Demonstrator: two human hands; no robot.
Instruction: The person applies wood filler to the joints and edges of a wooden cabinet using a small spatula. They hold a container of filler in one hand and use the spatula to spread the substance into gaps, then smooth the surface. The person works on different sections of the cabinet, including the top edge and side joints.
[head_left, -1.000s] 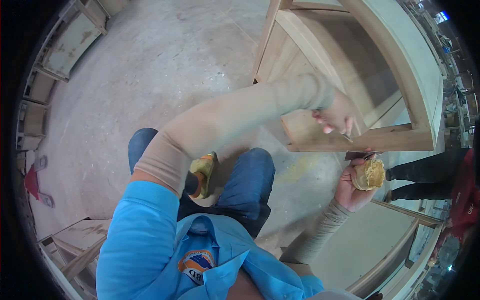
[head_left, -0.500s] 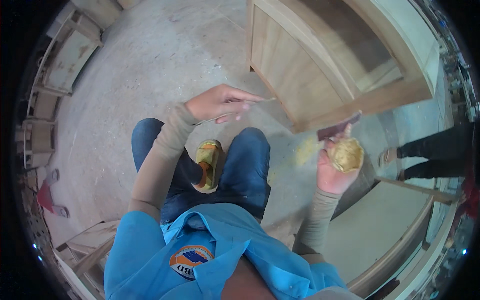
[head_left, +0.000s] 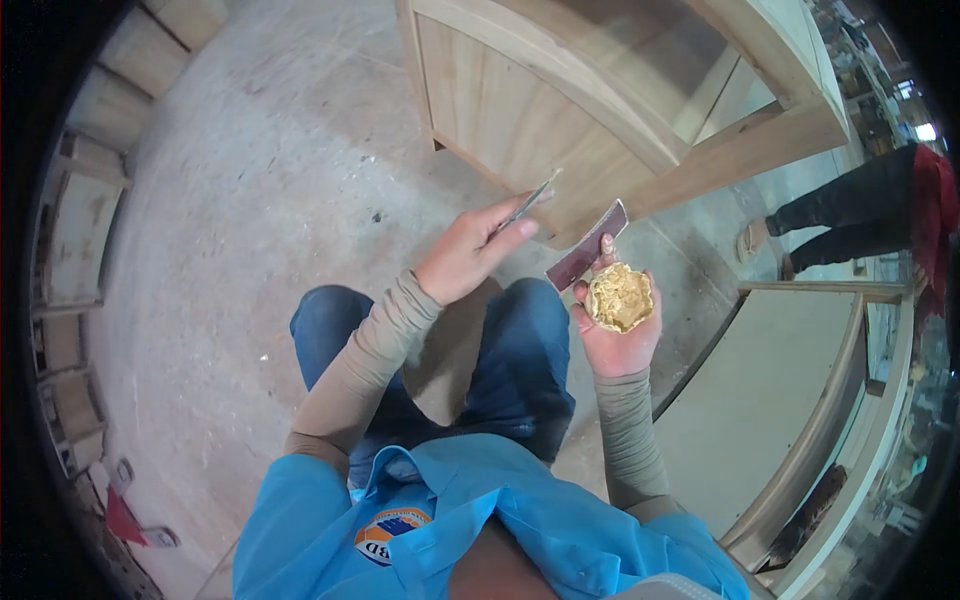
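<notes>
In my left hand (head_left: 462, 255), a thin, narrow blade like a putty knife (head_left: 524, 206) is pinched between thumb and fingers. Its tip, with a little pale matter on it, points up and right in front of the wooden cabinet. My right hand (head_left: 622, 350) cradles a small, rough-rimmed cup of yellowish paste (head_left: 621, 298), its mouth facing up. Between that hand's fingers there is also a bent strip of dark red sandpaper (head_left: 588, 247), beyond the cup. The blade and the cup are apart.
The pale wooden cabinet (head_left: 540, 130) stands ahead, with a framed opening. Another wooden furniture piece (head_left: 760, 370) lies close at my right. A person in dark trousers (head_left: 850, 212) stands at the far right. More cabinets (head_left: 82, 240) line the left edge.
The cup and sandpaper have moved left, nearer my left hand, and the paste inside shows more. My left hand has turned so the blade points more upward. The whole view has shifted.
</notes>
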